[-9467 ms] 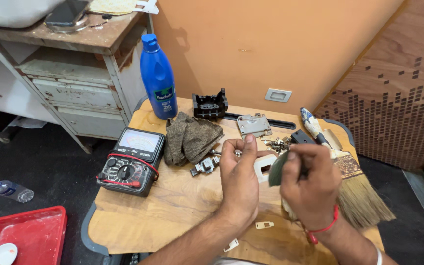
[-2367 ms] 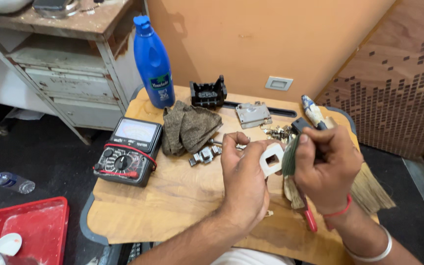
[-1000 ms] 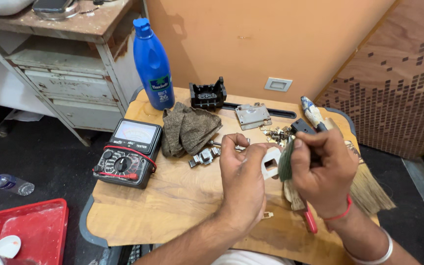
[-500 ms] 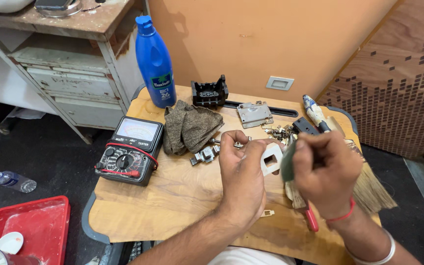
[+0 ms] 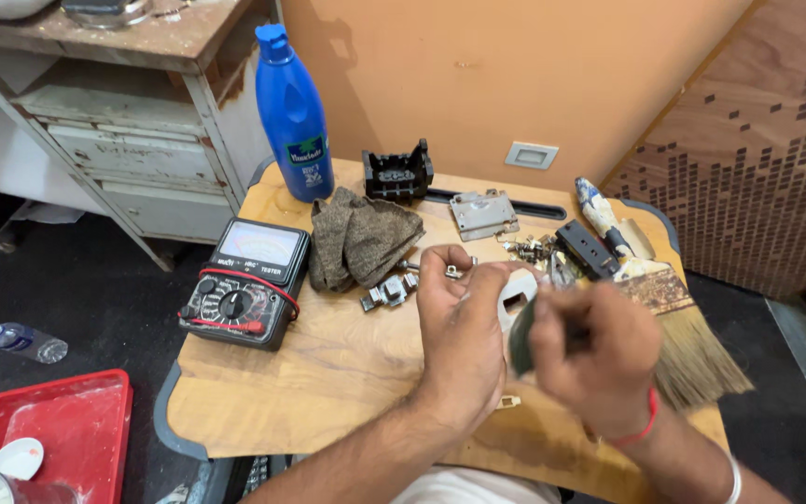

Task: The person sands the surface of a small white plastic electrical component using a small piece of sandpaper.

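Note:
My left hand [image 5: 459, 327] holds a small white plastic plate [image 5: 518, 295] with a square cut-out, above the middle of a small wooden table [image 5: 328, 373]. My right hand [image 5: 594, 359] is blurred with motion and grips a dark greenish piece [image 5: 521, 338] pressed against the plate's lower edge. Both hands meet over the table's right half. Just behind the left fingers lie small metal parts [image 5: 389, 291].
A black multimeter [image 5: 246, 294] lies at the left, a folded brown cloth [image 5: 358, 238] and a blue bottle [image 5: 293, 117] behind it. A wide paintbrush [image 5: 664, 308], black plastic housing [image 5: 397, 174], metal bracket [image 5: 483, 213] and loose screws [image 5: 532, 248] fill the back right. A red tray [image 5: 44, 429] sits on the floor.
My right hand has dropped lower and moved sideways in a quick rubbing motion against the white plate. The left hand keeps the plate in nearly the same place.

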